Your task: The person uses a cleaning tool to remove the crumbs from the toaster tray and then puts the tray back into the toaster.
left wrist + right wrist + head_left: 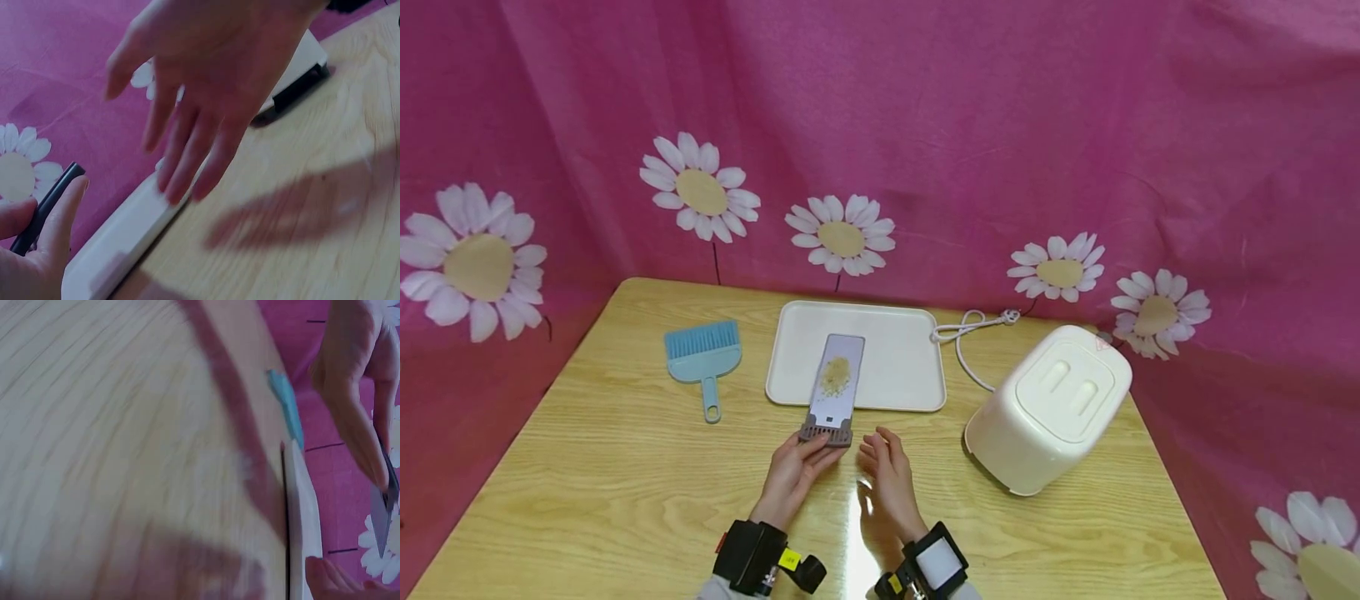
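My left hand [797, 473] pinches the grey slotted end of a crumb tray [826, 409], thumb on top. The crumb tray is long, narrow and shiny, with a small heap of yellowish crumbs [836, 377] on it. Its far part overlaps a white rectangular tray [898, 362] in the head view. Just right of the grey end, my right hand [891, 483] holds nothing, its fingers loosely extended. In the left wrist view that right hand [200, 94] hangs above the table, and the crumb tray's dark edge [47, 209] shows between the left thumb and fingers.
A white toaster [1048, 408] with a lidded top stands at the right, its white cord [967, 354] bundled behind. On the left lies a light blue hand brush [703, 360], bristles pointing away. A pink flowered cloth [925, 125] hangs behind the wooden table [647, 500].
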Demonstrator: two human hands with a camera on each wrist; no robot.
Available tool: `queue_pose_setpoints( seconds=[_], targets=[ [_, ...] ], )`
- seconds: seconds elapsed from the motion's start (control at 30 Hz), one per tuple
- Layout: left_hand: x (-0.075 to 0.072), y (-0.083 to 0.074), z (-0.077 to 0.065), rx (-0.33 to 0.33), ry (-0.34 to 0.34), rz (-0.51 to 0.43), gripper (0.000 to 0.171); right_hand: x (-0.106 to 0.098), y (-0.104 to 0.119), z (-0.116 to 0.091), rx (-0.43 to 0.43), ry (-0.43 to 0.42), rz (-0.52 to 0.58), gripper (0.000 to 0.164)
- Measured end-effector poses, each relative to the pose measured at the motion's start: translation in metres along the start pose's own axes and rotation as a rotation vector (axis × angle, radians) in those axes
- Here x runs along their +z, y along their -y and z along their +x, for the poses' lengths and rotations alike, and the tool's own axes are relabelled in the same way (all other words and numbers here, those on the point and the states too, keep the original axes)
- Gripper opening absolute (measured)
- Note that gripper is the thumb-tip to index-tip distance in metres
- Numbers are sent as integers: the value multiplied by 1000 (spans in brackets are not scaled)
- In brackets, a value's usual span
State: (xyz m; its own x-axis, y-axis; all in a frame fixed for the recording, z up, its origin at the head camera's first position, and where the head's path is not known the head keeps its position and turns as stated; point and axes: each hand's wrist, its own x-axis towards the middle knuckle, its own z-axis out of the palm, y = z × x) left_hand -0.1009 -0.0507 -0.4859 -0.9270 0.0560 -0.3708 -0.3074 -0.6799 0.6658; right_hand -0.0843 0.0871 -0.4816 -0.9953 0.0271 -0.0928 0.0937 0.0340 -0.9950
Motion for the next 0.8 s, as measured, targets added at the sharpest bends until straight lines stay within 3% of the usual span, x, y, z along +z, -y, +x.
queue_pose_setpoints(
  seconds=[0.23,0.5,0.8],
  targets=[
    [12,9,-3,-12,25,-29,44,5,5,6,41,119,133,49],
    [19,18,-5,-1,21,10,43,7,-1,7,45,142,143,58],
    [36,23,-7,11,-1,23,45,15,1,10,114,94,548,49]
  ],
)
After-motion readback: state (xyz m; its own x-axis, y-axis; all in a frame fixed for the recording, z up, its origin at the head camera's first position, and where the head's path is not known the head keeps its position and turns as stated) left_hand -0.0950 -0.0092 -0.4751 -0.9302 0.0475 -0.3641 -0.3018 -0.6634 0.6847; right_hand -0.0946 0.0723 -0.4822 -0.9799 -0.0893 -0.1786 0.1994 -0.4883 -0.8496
